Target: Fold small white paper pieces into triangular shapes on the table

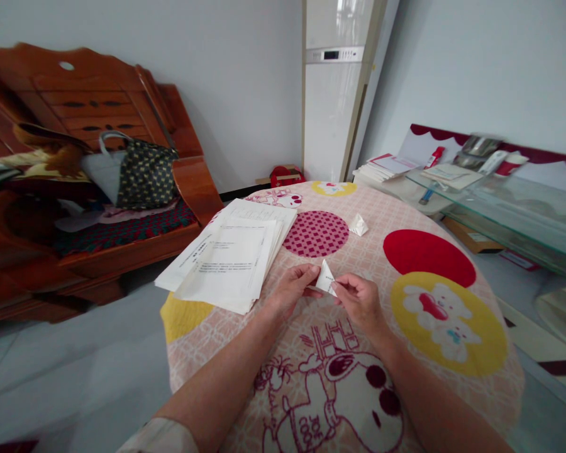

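Observation:
Between my two hands is a small folded piece of printed paper (326, 277), triangular with its point up. My left hand (296, 286) pinches its left side, thumb on top. At its lower right edge, my right hand (360, 298) grips it with thumb and fingertips. Both hands are just above the patterned tablecloth (283, 343). Beyond them, a second folded paper piece (358, 225) rests on the cloth. To the left of my hands lies a loose stack of printed sheets (231, 258).
A wooden sofa (195, 189) stands at the left with a dark patterned bag (146, 173) on it. A tall white air conditioner (330, 113) fills the far corner. At the right is a glass-topped table (523, 207) bearing papers, a metal bowl (479, 148) and a cup (510, 163).

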A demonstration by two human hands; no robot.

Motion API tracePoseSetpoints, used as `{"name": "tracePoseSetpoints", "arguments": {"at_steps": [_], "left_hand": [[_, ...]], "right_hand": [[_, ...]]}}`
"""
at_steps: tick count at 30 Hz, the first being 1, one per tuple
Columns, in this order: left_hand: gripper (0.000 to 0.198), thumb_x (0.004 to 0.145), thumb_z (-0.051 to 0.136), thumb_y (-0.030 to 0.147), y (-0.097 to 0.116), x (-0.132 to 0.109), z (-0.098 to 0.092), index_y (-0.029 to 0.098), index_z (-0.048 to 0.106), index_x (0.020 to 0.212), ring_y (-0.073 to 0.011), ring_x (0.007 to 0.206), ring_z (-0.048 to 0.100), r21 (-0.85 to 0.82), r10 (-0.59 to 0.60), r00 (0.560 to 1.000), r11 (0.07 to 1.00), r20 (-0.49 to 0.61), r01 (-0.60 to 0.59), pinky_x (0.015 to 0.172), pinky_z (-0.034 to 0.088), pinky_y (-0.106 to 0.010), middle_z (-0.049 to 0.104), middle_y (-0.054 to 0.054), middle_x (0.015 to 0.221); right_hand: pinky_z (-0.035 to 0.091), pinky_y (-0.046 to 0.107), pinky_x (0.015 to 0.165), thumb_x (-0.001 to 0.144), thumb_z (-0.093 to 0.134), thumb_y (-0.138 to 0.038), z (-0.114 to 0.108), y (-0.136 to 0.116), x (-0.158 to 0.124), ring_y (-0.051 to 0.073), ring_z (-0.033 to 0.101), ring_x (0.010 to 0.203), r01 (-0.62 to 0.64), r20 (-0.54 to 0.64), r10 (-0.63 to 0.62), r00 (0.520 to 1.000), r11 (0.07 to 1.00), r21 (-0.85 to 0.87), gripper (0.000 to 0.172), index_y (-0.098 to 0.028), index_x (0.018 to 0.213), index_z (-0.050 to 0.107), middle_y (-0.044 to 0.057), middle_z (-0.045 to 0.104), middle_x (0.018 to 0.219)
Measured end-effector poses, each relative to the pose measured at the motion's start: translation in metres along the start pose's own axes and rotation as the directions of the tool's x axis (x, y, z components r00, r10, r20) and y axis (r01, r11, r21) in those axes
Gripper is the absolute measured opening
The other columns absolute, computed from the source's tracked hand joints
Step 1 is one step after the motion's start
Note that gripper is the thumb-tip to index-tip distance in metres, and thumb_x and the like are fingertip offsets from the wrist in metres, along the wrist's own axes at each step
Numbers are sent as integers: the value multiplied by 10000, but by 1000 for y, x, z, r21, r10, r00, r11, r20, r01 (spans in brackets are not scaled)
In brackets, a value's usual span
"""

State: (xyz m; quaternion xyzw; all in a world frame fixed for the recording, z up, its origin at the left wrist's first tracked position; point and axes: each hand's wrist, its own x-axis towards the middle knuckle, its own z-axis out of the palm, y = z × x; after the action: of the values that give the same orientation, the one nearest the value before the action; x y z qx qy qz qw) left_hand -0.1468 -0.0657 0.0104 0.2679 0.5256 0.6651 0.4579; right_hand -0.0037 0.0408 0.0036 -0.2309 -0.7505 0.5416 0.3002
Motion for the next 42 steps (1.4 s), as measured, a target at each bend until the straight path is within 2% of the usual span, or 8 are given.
{"name": "tracePoseSetpoints", "arguments": {"at_steps": [3, 7, 10, 20, 27, 33, 37, 42], "left_hand": [[424, 682, 838, 490, 0, 0, -2, 118, 704, 835, -91, 609, 550, 75, 34, 999, 997, 7, -34, 537, 440, -193, 641, -23, 746], [351, 739, 782, 448, -2, 1, -4, 123, 659, 784, -47, 464, 405, 142, 48, 998, 988, 37, -53, 445, 275, -184, 519, 43, 574], [337, 760, 757, 443, -3, 1, -3, 132, 634, 796, -58, 472, 449, 119, 14, 997, 993, 74, -23, 465, 304, -189, 532, 38, 580], [339, 763, 759, 430, -5, 2, -2, 117, 657, 843, -74, 525, 530, 121, -2, 997, 993, 72, -6, 535, 396, -206, 610, 2, 662], [313, 765, 738, 398, -6, 2, -5, 114, 666, 875, -79, 519, 539, 151, 6, 998, 988, 65, -16, 529, 405, -208, 614, 6, 654], [312, 776, 719, 405, -6, 4, -3, 124, 666, 900, -91, 516, 542, 241, 79, 997, 967, 20, -82, 507, 415, -216, 615, 7, 667], [390, 813, 702, 492, -4, -1, 6, 141, 649, 973, -130, 626, 596, 263, 168, 984, 949, 54, -176, 576, 475, -240, 661, -25, 756], [384, 782, 760, 447, -4, -9, 17, 153, 673, 1012, -162, 749, 614, 519, 260, 965, 818, 46, -246, 653, 453, -246, 692, -41, 856]], "right_hand": [[434, 231, 472, 819, 656, -336, 0, -1, 0, 138, 590, 497, 8, -19, -8, 1000, 1000, 16, 175, -190, 726, 682, -12, 626, 571], [427, 233, 456, 862, 647, -413, 0, -2, 0, 134, 580, 491, -40, -4, 40, 999, 993, 111, 284, -185, 691, 643, -10, 617, 583], [413, 237, 450, 903, 609, -444, -1, -2, 1, 125, 541, 467, -47, 13, 45, 999, 985, 166, 366, -188, 642, 594, -17, 578, 538], [383, 237, 456, 912, 610, -441, -1, 0, 1, 120, 517, 470, -47, 94, 33, 995, 987, 156, 356, -189, 662, 586, -25, 559, 537], [370, 225, 450, 888, 572, -348, -2, 1, 2, 115, 501, 476, -32, 85, 25, 996, 996, 84, 222, -177, 772, 654, -25, 584, 571], [356, 213, 492, 783, 543, -191, 1, 4, 2, 102, 466, 527, 58, 108, -56, 993, 998, -22, 92, -185, 719, 610, -36, 574, 606], [345, 226, 504, 816, 556, -234, 1, 3, 1, 107, 444, 521, 135, 13, -134, 991, 979, -152, 136, -194, 688, 586, -40, 529, 564], [361, 249, 540, 798, 562, -234, 2, -1, 1, 126, 478, 539, 302, 6, -318, 948, 892, -337, 128, -210, 673, 565, -12, 577, 587]]}}
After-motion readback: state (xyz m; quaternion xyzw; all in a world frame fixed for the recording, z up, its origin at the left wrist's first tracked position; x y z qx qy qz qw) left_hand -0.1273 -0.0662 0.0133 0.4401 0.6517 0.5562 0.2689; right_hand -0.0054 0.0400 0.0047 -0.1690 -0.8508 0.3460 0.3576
